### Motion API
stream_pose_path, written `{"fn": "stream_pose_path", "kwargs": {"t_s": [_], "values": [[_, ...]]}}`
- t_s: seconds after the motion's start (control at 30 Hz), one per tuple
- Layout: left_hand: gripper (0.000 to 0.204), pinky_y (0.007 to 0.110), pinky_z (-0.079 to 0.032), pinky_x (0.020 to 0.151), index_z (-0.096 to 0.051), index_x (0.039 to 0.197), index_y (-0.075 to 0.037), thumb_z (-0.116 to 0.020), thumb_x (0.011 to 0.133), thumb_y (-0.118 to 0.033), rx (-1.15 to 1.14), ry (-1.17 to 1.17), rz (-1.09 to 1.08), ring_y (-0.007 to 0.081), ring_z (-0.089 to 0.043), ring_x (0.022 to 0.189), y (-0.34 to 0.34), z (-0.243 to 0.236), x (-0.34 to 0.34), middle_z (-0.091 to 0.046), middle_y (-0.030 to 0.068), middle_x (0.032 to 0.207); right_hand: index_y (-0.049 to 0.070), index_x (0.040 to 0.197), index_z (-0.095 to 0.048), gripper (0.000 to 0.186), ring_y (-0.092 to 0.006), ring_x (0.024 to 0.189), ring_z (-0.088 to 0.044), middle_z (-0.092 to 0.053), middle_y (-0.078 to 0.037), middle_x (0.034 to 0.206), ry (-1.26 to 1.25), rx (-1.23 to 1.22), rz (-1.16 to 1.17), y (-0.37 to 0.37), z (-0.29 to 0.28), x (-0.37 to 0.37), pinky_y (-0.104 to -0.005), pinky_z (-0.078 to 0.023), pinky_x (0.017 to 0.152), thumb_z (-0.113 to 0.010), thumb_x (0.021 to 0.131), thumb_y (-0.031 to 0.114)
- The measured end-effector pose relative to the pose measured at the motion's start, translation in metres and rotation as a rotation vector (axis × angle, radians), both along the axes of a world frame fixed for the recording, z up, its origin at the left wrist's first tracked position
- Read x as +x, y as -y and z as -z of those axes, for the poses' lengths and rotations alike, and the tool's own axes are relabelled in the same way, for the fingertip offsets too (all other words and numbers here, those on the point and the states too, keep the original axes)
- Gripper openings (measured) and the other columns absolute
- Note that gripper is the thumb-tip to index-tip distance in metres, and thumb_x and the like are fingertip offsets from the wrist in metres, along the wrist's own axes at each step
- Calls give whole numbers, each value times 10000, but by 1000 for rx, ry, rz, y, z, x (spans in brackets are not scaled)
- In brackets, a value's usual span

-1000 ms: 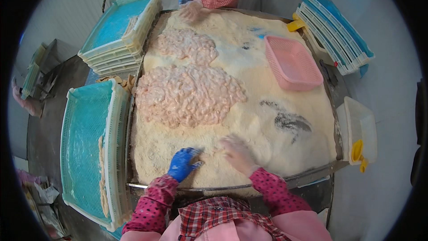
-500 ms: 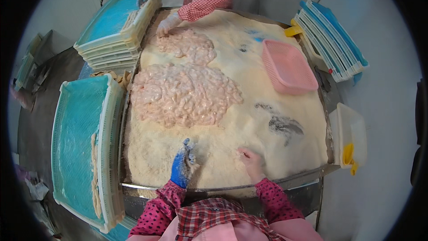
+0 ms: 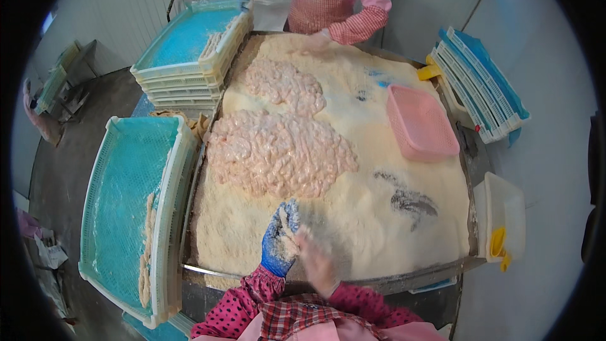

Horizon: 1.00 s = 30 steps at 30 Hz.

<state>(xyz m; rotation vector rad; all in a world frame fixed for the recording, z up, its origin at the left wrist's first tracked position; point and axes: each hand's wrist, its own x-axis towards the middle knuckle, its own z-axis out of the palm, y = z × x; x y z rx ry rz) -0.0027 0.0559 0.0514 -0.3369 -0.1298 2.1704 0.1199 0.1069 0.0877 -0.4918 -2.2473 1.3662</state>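
Note:
My left hand point(image 3: 279, 238) in a blue, powder-caked glove is raised at the front middle of the powder-covered table point(image 3: 410, 246), closed on a pale coated strip point(image 3: 287, 230). Beside it, my right hand point(image 3: 315, 259), pale and motion-blurred, has its fingertips near the strip; its grip is unclear. Beyond my hands lie a large mound of wet pink meat pieces point(image 3: 281, 148) and a smaller one point(image 3: 284, 85). At my left, a white tray lined with blue mesh point(image 3: 126, 208) holds a row of coated strips point(image 3: 147, 246) along its right side.
A co-worker point(image 3: 322, 6) stands across the table near stacked blue-lined trays point(image 3: 177, 79). A pink basket point(image 3: 421, 126) sits on the right of the powder, tilted white trays point(image 3: 480, 82) behind it. A white bin point(image 3: 505, 196) with a yellow scoop point(image 3: 499, 246) is at right.
My hands have come together at the middle, the left raised with a strip, the right moved leftward. The co-worker's blue-gloved hand has moved from the table to the stacked trays. The view has shifted slightly.

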Motion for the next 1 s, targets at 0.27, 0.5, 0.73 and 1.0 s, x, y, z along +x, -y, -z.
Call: {"fn": "stream_pose_path", "kwargs": {"t_s": [0.27, 0.5, 0.73, 1.0], "values": [[495, 365, -245, 1097, -213, 1404, 2, -367, 953, -130, -453, -773, -108, 258, -283, 1335, 15, -12, 16, -237, 169, 1461, -25, 1326, -400, 562, -322, 1271, -392, -436, -207, 1340, -182, -162, 165, 3, -21, -14, -407, -289, 1053, -256, 978, 392], [699, 381, -54, 1127, -48, 1436, 14, -361, 936, -360, -464, -1072, -260, 260, -102, 1391, 2, -72, 34, -100, 167, 1503, -36, 1417, -150, 659, -400, 1376, -74, -107, -279, 1465, -154, 34, -18, 21, -34, -42, -421, -81, 1111, -210, 966, 440], [714, 395, -13, 1124, -99, 1439, -1, -362, 931, -430, -512, -1131, -81, 279, -69, 1396, 19, -35, 19, -69, 150, 1510, -41, 1426, -82, 801, -391, 1381, -52, -72, -259, 1479, -281, 50, -35, 24, -27, -50, -424, -76, 1115, -186, 921, 572], [740, 368, -121, 1111, -134, 1429, -11, -453, 898, -416, -613, -1234, -109, 240, -157, 1374, 18, -64, -12, -124, 133, 1499, -49, 1424, -67, 866, -382, 1382, -66, -76, -245, 1484, -263, 93, -169, 10, -19, -80, -474, -44, 1110, -160, 888, 625]]}}
